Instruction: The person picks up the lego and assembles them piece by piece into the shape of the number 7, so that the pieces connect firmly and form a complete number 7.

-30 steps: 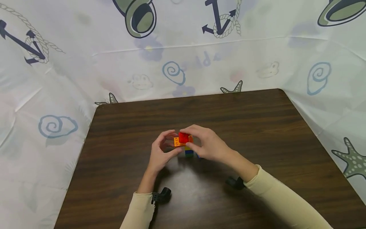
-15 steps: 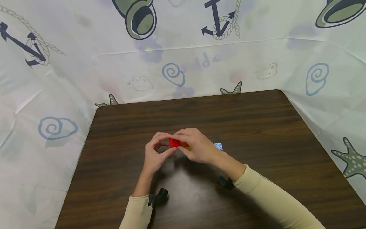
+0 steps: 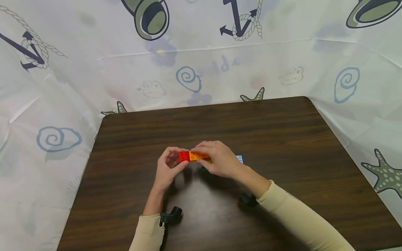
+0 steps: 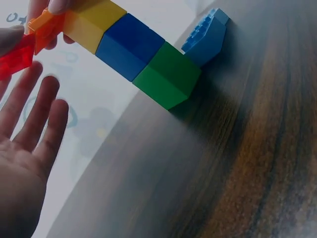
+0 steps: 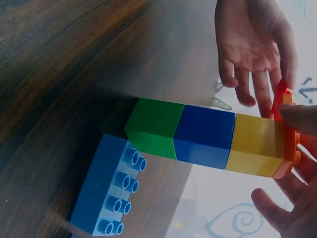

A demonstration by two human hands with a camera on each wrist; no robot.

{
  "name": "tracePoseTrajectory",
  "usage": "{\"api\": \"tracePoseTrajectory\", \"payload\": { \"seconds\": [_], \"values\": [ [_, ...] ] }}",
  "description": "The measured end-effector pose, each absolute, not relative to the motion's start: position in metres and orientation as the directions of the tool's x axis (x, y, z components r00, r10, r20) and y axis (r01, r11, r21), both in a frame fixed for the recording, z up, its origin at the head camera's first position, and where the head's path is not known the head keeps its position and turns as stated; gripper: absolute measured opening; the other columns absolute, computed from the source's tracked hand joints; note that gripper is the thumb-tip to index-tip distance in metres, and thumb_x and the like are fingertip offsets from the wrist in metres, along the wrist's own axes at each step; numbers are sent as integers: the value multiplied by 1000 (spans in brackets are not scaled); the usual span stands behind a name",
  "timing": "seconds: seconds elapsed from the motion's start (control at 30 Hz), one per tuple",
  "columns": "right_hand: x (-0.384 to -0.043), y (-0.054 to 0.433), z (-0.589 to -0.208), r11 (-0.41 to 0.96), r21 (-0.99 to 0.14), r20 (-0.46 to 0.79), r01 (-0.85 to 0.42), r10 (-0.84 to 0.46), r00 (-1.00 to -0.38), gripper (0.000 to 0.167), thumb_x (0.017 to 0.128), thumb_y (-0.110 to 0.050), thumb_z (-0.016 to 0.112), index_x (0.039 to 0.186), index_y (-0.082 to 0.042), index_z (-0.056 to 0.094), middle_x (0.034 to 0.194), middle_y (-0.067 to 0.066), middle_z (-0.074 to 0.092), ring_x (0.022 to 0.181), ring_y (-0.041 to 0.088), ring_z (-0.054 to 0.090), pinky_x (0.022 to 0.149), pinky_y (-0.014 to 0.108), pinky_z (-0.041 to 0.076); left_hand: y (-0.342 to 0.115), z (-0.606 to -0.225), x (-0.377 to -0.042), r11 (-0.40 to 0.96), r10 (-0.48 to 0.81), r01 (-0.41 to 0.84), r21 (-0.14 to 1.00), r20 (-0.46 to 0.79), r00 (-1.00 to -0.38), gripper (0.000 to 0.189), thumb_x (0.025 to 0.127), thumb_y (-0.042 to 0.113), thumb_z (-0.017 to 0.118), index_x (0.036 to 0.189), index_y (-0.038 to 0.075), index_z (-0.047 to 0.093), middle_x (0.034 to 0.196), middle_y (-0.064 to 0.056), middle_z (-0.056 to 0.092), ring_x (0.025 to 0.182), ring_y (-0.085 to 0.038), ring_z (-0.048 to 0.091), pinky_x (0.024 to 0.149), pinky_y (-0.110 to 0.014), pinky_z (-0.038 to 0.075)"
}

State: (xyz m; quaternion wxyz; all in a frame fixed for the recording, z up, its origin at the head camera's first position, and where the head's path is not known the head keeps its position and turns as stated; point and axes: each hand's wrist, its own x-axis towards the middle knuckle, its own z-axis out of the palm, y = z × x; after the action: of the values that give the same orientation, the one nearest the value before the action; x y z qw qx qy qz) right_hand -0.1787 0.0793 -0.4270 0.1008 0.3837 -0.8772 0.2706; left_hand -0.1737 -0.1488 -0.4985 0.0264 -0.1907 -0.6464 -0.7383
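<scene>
My left hand [image 3: 166, 168] pinches a red brick [image 3: 183, 156] between thumb and fingers, its other fingers spread in the left wrist view. The red brick meets the left end of an orange brick [image 3: 195, 156]; whether they are joined I cannot tell. My right hand [image 3: 223, 161] holds the orange brick on top of an upright stack. Below it in the right wrist view come a yellow brick [image 5: 257, 144], a dark blue brick [image 5: 205, 133] and a green brick [image 5: 154, 126] on the table. My right hand hides most of the stack in the head view.
A light blue studded brick [image 5: 101, 186] lies beside the green brick, with another blue piece partly showing at its end. The brown wooden table [image 3: 267, 132] is backed by a white patterned cloth [image 3: 220, 69].
The red brick, first above the orange brick at my right fingers, has moved left to the orange brick's end, where my left hand grips it. My right hand now holds the orange brick.
</scene>
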Motion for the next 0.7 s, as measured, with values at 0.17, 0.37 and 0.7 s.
{"api": "tracePoseTrajectory", "payload": {
  "seconds": [0.17, 0.37, 0.7],
  "values": [
    [-179, 80, -427, 547, -419, 393, -724, -610, -688, 34, 88, -20, 75, 121, -13, 69, 114, -4, 66, 91, 12, 60, 85, 33, 50, -145, -498, -175, -232, 219, 267, 936, 317, -923, 47, 82, -9, 73, 124, -2, 51, 117, -20, 66, 102, -28, 66, 85, -36, 54],
    [-179, 81, -427, 540, -443, 379, -715, -610, -696, 35, 88, -20, 74, 121, -11, 68, 115, -2, 65, 87, 12, 60, 81, 30, 51, -142, -498, -175, -258, 188, 299, 919, 351, -917, 49, 80, -12, 74, 125, -8, 56, 115, -17, 67, 99, -26, 69, 82, -36, 55],
    [-180, 83, -430, 517, -476, 374, -711, -612, -696, 36, 89, -20, 74, 123, -12, 67, 116, -3, 65, 86, 9, 60, 79, 28, 51, -138, -497, -173, -257, 135, 290, 922, 332, -934, 44, 76, -9, 79, 114, -13, 58, 107, -16, 70, 93, -24, 70, 78, -35, 56]
  ]
}}
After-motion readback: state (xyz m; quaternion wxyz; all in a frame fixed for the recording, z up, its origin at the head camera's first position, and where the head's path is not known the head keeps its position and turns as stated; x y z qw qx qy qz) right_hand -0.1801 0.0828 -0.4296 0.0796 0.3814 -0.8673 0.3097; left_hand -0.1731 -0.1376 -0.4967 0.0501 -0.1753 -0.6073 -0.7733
